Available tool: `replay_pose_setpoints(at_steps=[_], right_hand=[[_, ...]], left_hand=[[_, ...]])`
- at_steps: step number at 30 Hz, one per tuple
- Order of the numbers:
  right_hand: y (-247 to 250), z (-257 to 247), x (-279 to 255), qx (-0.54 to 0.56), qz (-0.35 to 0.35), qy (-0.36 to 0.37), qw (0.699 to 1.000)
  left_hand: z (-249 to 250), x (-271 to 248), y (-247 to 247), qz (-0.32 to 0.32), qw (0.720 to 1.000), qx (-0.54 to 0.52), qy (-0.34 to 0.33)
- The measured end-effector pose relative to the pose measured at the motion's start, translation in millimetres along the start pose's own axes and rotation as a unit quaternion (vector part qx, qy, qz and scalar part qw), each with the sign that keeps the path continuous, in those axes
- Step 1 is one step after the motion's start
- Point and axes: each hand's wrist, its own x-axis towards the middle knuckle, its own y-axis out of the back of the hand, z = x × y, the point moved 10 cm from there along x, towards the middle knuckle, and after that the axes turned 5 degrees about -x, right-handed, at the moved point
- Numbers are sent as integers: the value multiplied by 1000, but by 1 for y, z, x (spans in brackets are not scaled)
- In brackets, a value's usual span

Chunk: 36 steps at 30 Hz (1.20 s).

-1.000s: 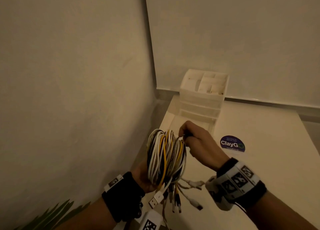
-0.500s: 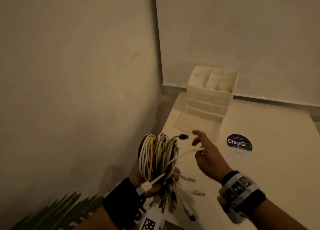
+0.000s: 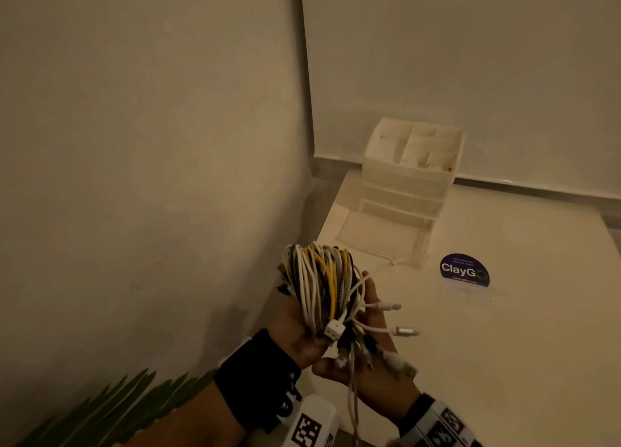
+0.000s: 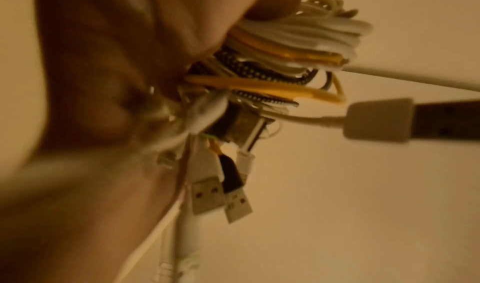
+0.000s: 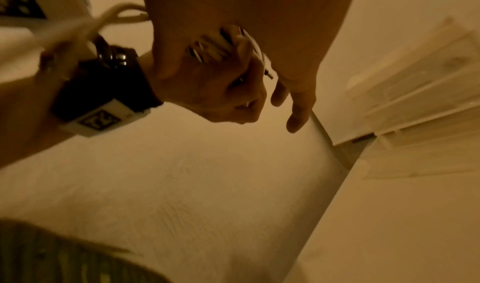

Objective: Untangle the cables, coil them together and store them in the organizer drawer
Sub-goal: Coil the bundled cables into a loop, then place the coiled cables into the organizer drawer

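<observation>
A coil of white, yellow, black and braided cables (image 3: 322, 285) stands upright in my left hand (image 3: 297, 329), which grips its lower part. Loose plug ends (image 3: 396, 307) stick out to the right and hang down. My right hand (image 3: 373, 315) lies palm up behind and under the coil, fingers straight, with the loose ends across its palm. The left wrist view shows the coil (image 4: 285, 47) against my fingers and USB plugs (image 4: 207, 193) dangling. The white organizer (image 3: 410, 177) stands at the desk's back, its bottom drawer (image 3: 379, 235) pulled out just beyond the coil.
The white desk (image 3: 504, 345) carries a round purple ClayGo sticker (image 3: 464, 270) right of the drawer. A wall (image 3: 151, 177) runs close along the left. Green plant leaves (image 3: 100, 406) show at the lower left.
My right hand let go of a plug at the top of the coil and dropped under the loose ends, palm up. The coil stays in my left hand.
</observation>
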Motion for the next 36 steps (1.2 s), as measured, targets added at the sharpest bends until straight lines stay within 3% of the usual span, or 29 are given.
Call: replay_pose_setpoints(at_steps=[2, 5, 10, 13, 18, 19, 20, 22, 23, 24, 28, 31, 32, 34, 36], right_hand=[[23, -15, 3, 62, 86, 100, 989], [43, -17, -1, 145, 169, 133, 966], [66, -30, -7, 192, 282, 80, 937], [73, -19, 4, 272, 249, -12, 930], [81, -12, 20, 181, 97, -165, 965], [82, -11, 23, 150, 76, -181, 969], [83, -11, 25, 118, 65, -187, 973], [85, -12, 28, 91, 55, -195, 975], [85, -12, 28, 96, 51, -199, 974], [85, -11, 29, 109, 47, -204, 972], [89, -12, 31, 127, 36, -217, 967], [93, -26, 32, 34, 37, -166, 985], [99, -38, 32, -2, 51, -132, 990], [107, -64, 31, -12, 72, -59, 996], [114, -88, 29, 70, 80, 7, 994]], left_hand=[[-3, 7, 9, -16, 1000, 22, -11], [-13, 14, 18, 29, 999, -4, -33], [-9, 25, 33, 134, 986, 5, -95], [1, 28, 45, 164, 977, 53, -127], [9, 36, 66, 160, 979, 67, -103], [12, 34, 68, 163, 970, 139, -112], [21, 31, 69, 177, 943, 248, -135], [46, 27, 76, 239, 845, 433, -202], [55, 26, 71, 232, 819, 475, -225], [60, 23, 62, 215, 813, 484, -243], [52, 27, 60, 159, 836, 500, -160], [28, 25, 34, 15, 931, 359, -56], [29, 20, 14, -23, 939, 337, -58], [33, 22, 32, 18, 968, 251, -15], [44, 21, 45, 58, 961, 266, -36]])
